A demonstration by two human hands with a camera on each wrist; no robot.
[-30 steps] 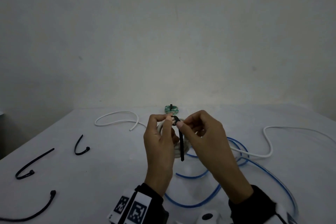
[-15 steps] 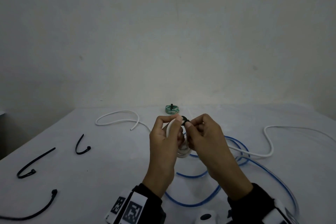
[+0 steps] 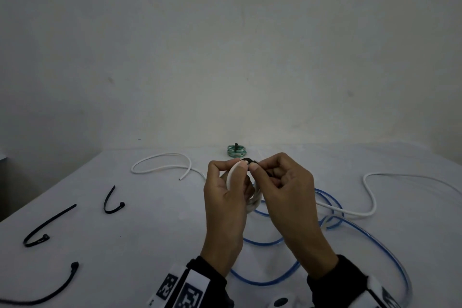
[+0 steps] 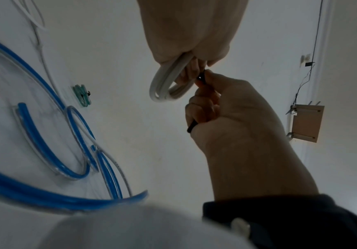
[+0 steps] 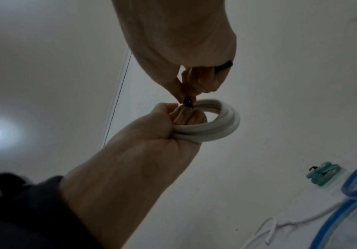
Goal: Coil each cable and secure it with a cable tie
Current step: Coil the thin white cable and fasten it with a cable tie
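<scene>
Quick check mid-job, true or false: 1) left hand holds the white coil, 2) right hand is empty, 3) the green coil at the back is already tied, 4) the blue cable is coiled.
1) True: the left hand grips the white coil.
2) False: the right hand pinches a black cable tie at the coil.
3) True: the green coil carries a black tie.
4) False: the blue cable lies loose on the table.
</scene>
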